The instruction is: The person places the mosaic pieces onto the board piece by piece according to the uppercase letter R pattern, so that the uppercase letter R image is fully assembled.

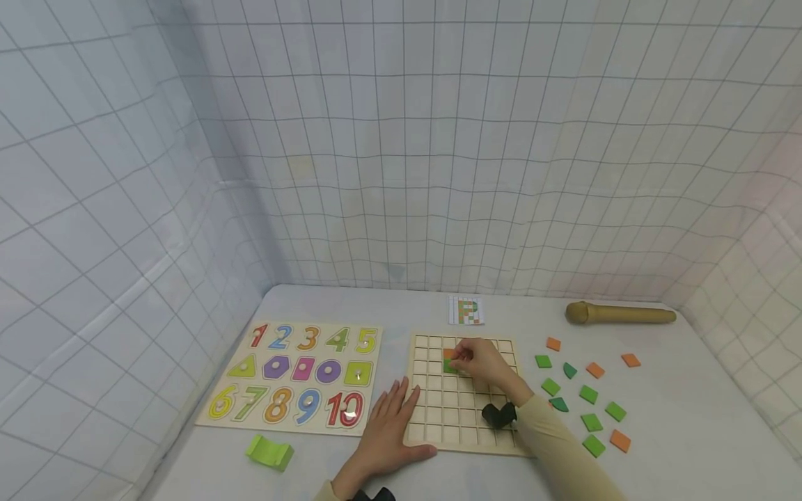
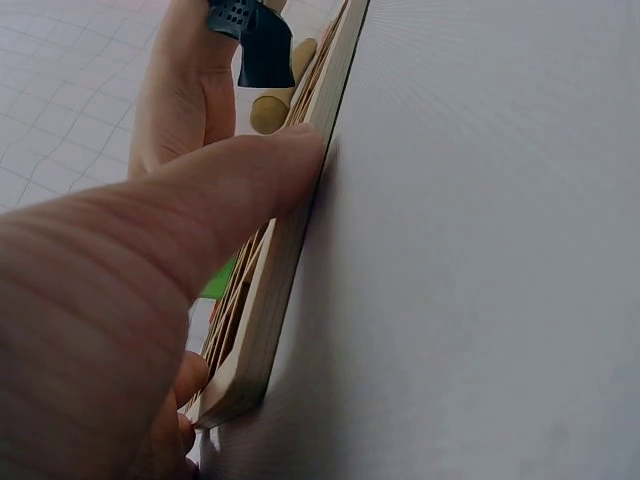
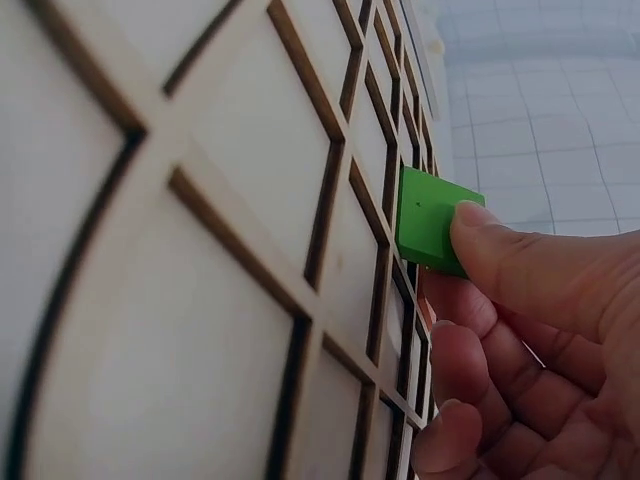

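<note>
Green tile (image 1: 448, 367) pinched at the board (image 1: 460, 417)
Head: the tile, probably light, stiff and best held by opposite edges, is in the right hand (image 1: 482, 362); the left hand (image 1: 391, 426) lies spread at the board's near-left corner. Left wrist: thumb on the board's edge. Right wrist: thumb and fingertip nearly closed, gripping the tile.

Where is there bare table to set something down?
Right of the scattered tiles, nearer than the brown stick, the table is bare. A smaller patch separates pattern card and stick. Crowded: among the tiles, and between number board and grid board, by the left hand.
</note>
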`<control>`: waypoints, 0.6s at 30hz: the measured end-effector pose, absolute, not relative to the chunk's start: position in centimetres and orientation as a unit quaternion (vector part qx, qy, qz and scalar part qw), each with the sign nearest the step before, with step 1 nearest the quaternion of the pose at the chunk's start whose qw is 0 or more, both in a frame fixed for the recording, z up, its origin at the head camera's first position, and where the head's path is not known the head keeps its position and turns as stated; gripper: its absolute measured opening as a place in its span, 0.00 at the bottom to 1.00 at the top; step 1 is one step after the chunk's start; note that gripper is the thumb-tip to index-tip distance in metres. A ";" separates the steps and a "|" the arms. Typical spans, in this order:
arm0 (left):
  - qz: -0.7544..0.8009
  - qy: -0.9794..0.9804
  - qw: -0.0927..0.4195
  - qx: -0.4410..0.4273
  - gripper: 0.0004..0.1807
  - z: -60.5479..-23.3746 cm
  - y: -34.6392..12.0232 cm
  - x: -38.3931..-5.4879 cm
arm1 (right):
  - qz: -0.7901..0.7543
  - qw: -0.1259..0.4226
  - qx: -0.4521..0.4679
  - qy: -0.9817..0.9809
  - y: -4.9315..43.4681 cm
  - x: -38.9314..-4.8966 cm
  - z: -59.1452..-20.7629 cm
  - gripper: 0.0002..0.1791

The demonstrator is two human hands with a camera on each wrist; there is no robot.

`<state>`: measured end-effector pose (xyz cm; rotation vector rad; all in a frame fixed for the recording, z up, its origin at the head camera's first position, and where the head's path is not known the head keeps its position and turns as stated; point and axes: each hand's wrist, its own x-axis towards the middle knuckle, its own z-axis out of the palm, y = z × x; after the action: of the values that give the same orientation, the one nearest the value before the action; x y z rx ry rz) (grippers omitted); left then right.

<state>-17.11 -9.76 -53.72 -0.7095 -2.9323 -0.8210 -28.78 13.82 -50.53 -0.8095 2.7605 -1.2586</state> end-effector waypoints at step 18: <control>-0.264 -0.936 0.014 -0.231 0.53 -53.6 -9.8 -17.1 | -0.385 0.016 -0.223 0.895 13.4 -28.7 -50.3 0.07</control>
<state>-17.13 -9.78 -53.62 -0.7191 -2.9164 -0.8215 -28.72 13.41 -50.30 -0.6924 2.7855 -1.1988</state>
